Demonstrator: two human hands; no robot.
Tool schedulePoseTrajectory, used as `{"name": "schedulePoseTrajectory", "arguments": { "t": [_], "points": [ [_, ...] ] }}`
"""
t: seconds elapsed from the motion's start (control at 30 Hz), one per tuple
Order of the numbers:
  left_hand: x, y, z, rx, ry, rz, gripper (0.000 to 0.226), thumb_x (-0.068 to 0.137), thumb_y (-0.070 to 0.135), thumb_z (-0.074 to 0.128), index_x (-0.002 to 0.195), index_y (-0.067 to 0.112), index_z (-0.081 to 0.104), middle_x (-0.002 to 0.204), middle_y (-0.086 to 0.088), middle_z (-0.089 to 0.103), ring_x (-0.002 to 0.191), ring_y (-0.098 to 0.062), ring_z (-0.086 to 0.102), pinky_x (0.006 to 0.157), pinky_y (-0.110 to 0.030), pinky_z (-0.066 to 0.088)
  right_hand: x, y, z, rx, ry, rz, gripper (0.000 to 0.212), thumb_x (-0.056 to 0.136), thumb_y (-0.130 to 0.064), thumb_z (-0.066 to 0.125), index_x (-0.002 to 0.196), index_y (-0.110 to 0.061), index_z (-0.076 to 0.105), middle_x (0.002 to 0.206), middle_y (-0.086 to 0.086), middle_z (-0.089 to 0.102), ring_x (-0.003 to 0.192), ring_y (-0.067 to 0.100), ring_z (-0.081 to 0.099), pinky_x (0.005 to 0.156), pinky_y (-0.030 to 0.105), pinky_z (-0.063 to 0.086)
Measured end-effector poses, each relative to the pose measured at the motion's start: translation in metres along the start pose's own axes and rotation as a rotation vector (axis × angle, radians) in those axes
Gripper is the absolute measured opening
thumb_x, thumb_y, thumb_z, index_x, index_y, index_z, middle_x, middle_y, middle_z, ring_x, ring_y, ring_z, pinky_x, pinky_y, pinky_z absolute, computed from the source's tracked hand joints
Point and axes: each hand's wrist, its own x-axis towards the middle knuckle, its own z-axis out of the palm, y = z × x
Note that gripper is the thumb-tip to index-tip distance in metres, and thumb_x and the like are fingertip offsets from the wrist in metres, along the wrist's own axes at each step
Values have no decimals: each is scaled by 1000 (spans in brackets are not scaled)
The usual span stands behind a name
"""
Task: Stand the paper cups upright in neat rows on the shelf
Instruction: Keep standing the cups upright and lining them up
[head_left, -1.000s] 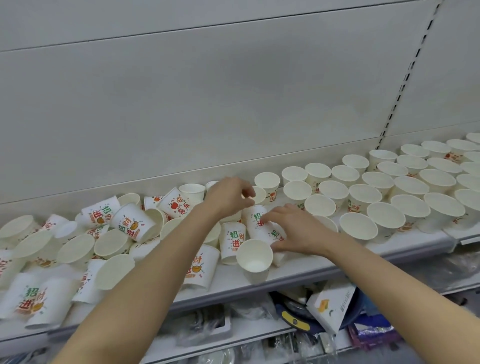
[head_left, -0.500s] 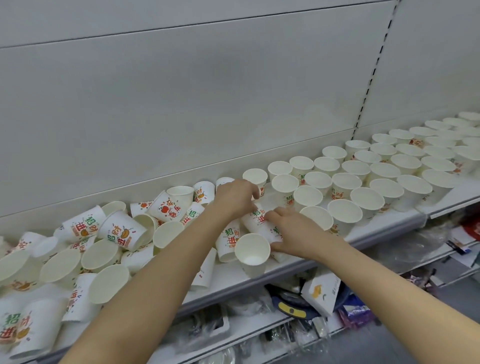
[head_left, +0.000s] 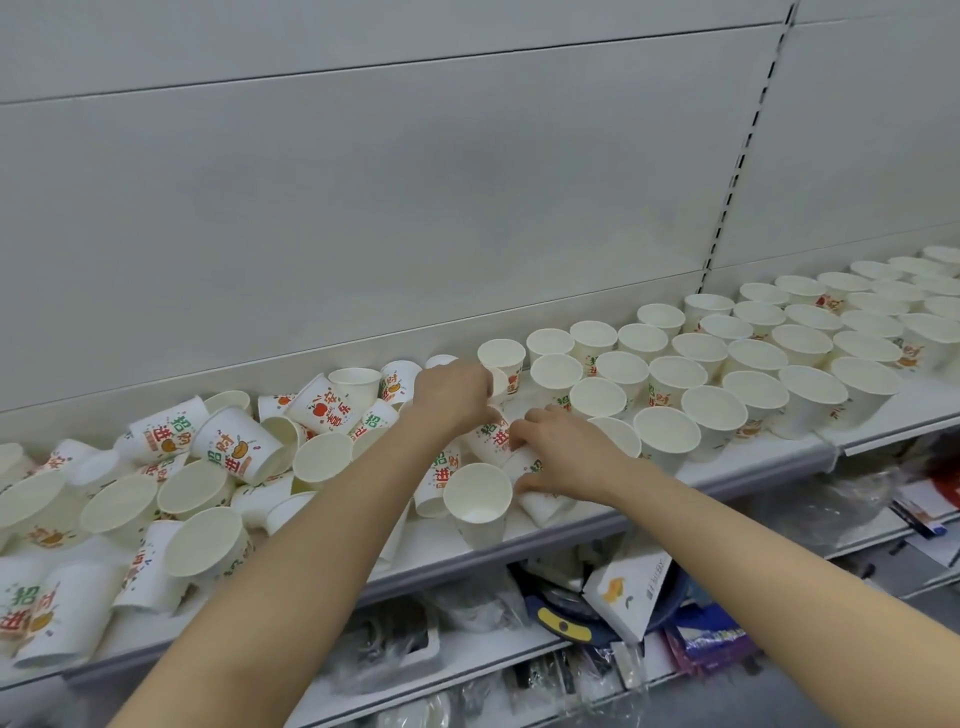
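White paper cups with red and green print fill the shelf (head_left: 561, 535). On the right, several upright cups (head_left: 727, 364) stand in neat rows. On the left lies a jumbled pile of tipped cups (head_left: 228, 452). At the gap between them, my left hand (head_left: 454, 392) curls down over a printed cup (head_left: 491, 439) lying on its side. My right hand (head_left: 563, 452) grips a second tipped cup (head_left: 540, 506) just in front of it. A cup with its mouth toward me (head_left: 477, 496) lies beside my right hand near the shelf's front edge.
A grey back panel (head_left: 415, 208) rises behind the shelf, with a slotted upright (head_left: 737, 171) on the right. The lower shelf (head_left: 467, 670) holds plastic-wrapped goods, a white box (head_left: 628, 592) and a dark item with a yellow label (head_left: 563, 621).
The view has swung left, so the rows sit further right. My left hand has dropped from the back row toward the tipped cup. My right hand stays on its cup.
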Motion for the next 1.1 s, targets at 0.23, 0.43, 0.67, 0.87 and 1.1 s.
{"name": "schedulePoseTrajectory", "arguments": {
  "t": [0.23, 0.43, 0.67, 0.87, 1.1],
  "points": [
    [-3, 5, 4, -52, -1, -146, 34, 80, 44, 68, 100, 16, 64, 104, -2, 65, 94, -24, 61, 69, -30, 43, -2, 12, -31, 303, -44, 16, 10, 70, -20, 77, 68, -22, 68, 71, -11, 67, 70, 8, 61, 66, 31, 51],
    [-3, 3, 10, -22, -74, -192, 35, 79, 49, 67, 94, 18, 59, 100, -2, 68, 87, -21, 60, 66, -30, 42, -15, 18, -28, 318, -14, -40, 11, 74, -20, 76, 69, -24, 67, 72, -11, 67, 71, 4, 60, 65, 26, 49],
    [2, 10, 3, -19, -233, -102, 37, 79, 44, 74, 107, 21, 65, 104, 1, 68, 97, -20, 64, 80, -33, 52, -24, 22, -27, 303, 44, -81, 4, 78, -21, 74, 77, -21, 70, 79, -10, 67, 77, 8, 59, 71, 31, 50],
    [9, 7, -10, -344, -169, -82, 17, 73, 26, 82, 67, 26, 66, 71, 9, 66, 69, -12, 60, 76, -33, 54, -27, 30, -24, 362, 93, -57, 5, 78, -21, 74, 76, -24, 70, 76, -13, 68, 75, 4, 60, 73, 33, 52],
    [0, 22, 20, -346, 72, 17, 8, 76, 32, 76, 77, 28, 69, 81, 11, 69, 85, -14, 63, 71, -33, 52, -29, 35, -14, 323, 188, -21, 7, 78, -22, 74, 75, -27, 70, 77, -12, 67, 83, 9, 54, 75, 38, 49]
  ]
}}
